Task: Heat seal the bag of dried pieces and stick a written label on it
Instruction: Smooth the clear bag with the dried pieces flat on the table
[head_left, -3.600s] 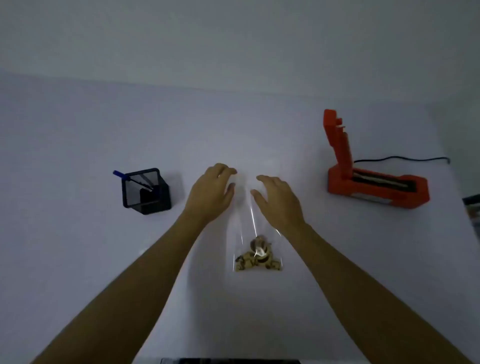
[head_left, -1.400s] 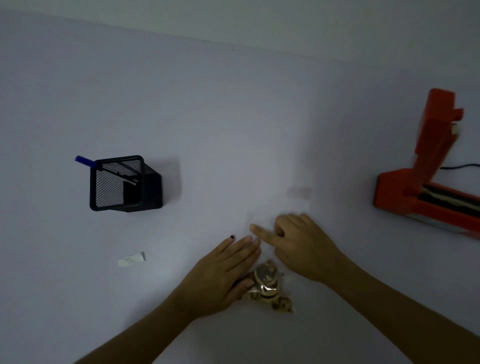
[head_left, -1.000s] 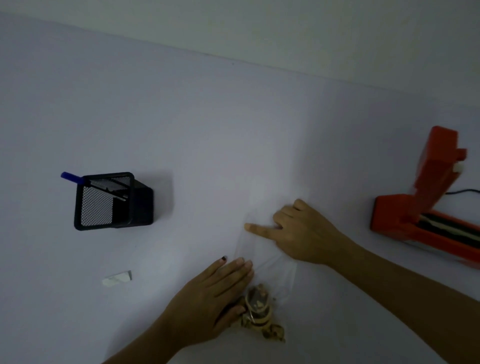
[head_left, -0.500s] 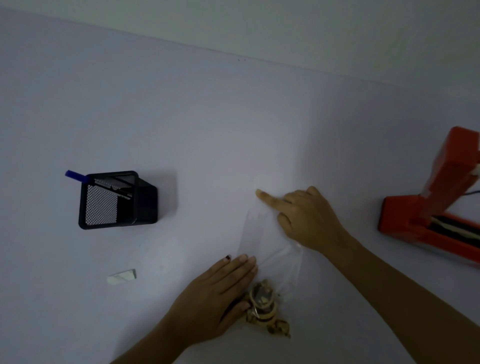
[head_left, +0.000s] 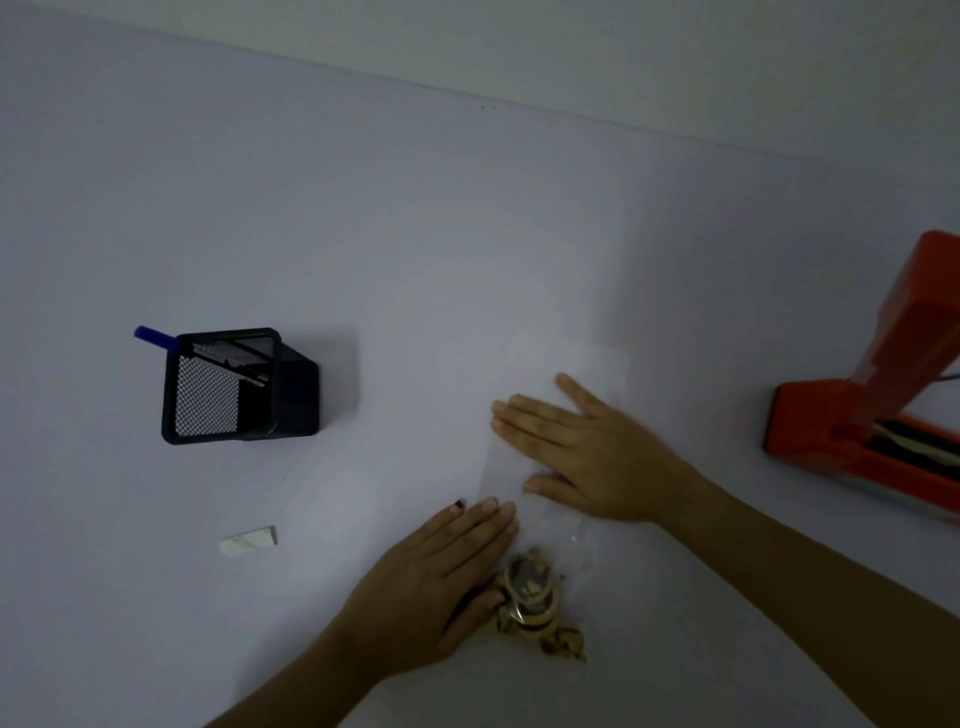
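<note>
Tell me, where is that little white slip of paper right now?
The white slip lies flat on the table at lower left, below the black mesh pen holder and left of the left hand.

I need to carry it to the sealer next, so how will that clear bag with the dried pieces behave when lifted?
The bag is thin clear film lying flat under the right hand, so it will probably flop. The dried pieces are bunched at one end, so that end will likely sag. It looks light.

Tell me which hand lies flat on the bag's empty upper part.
The right hand, fingers spread on the clear bag; the left hand rests lower, beside the dried pieces.
</note>
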